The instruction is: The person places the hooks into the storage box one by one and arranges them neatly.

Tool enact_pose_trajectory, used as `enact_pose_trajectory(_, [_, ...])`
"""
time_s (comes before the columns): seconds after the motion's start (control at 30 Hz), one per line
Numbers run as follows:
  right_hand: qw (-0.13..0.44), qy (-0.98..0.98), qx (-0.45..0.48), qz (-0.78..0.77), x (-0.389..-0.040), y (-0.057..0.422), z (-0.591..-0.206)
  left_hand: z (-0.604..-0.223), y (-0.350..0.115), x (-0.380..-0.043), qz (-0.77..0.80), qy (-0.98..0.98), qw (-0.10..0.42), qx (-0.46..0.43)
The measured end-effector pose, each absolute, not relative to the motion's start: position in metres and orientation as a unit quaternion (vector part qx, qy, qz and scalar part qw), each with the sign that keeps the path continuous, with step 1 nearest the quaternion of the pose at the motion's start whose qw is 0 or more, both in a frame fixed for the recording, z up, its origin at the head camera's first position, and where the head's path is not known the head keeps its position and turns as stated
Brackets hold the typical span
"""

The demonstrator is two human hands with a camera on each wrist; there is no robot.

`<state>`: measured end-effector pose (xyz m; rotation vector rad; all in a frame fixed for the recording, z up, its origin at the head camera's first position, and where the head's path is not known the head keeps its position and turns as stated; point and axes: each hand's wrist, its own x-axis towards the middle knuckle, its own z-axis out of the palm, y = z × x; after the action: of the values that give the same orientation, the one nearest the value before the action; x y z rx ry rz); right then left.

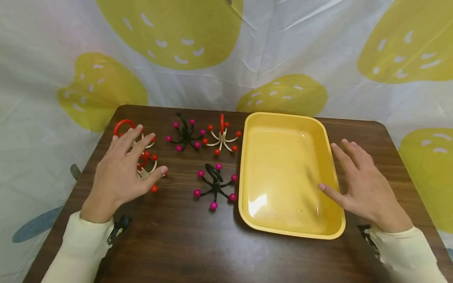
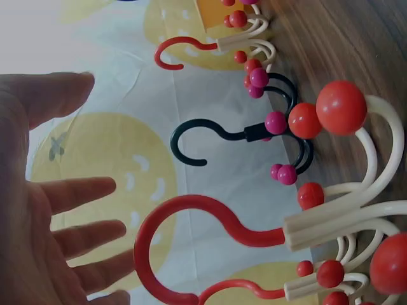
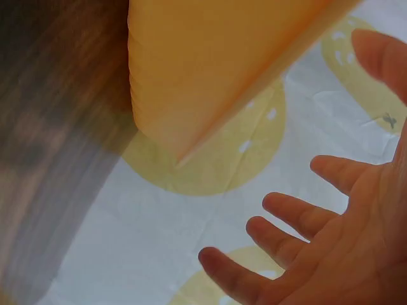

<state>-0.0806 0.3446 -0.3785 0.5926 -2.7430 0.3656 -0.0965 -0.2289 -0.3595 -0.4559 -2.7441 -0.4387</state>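
My left hand [image 1: 118,173] hovers over two cream multi-arm hook hangers with red hooks and red ball tips, partly covering both in the head view. In the left wrist view the nearer red-and-cream hanger [image 2: 318,232] stands hook-up beside my spread fingers, with nothing held. To the right are a black hanger [image 1: 185,133] with pink balls, another red-and-cream hanger [image 1: 221,137], and a second black hanger [image 1: 215,184] closer to the front. My right hand [image 1: 368,184], fingers spread and holding nothing, is at the right rim of a yellow tray [image 1: 244,169].
The dark wooden table [image 1: 177,243] carries everything, and the yellow tray has nothing in it. Behind the far edge hangs a white curtain [image 1: 219,86] with yellow fruit shapes. Both wrists wear dark straps over pale sleeves [image 1: 78,243].
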Motion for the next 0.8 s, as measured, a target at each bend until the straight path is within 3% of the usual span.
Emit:
enact_pose_trajectory(0.27, [0.118,-0.958,0.197,0.170,-0.078,0.348,-0.385,-0.369,-0.221,-0.097,-0.169,-0.939,0.228,-0.196])
enact_pose_trajectory(0.5, [0.118,-0.952,0.199,0.201,-0.079,0.350,-0.393,-0.378,-0.212,-0.099,-0.192,-0.931,0.229,-0.211])
enact_pose_trajectory(0.8, [0.128,-0.944,0.196,0.234,-0.080,0.355,-0.403,-0.379,-0.199,-0.104,-0.220,-0.904,0.267,-0.253])
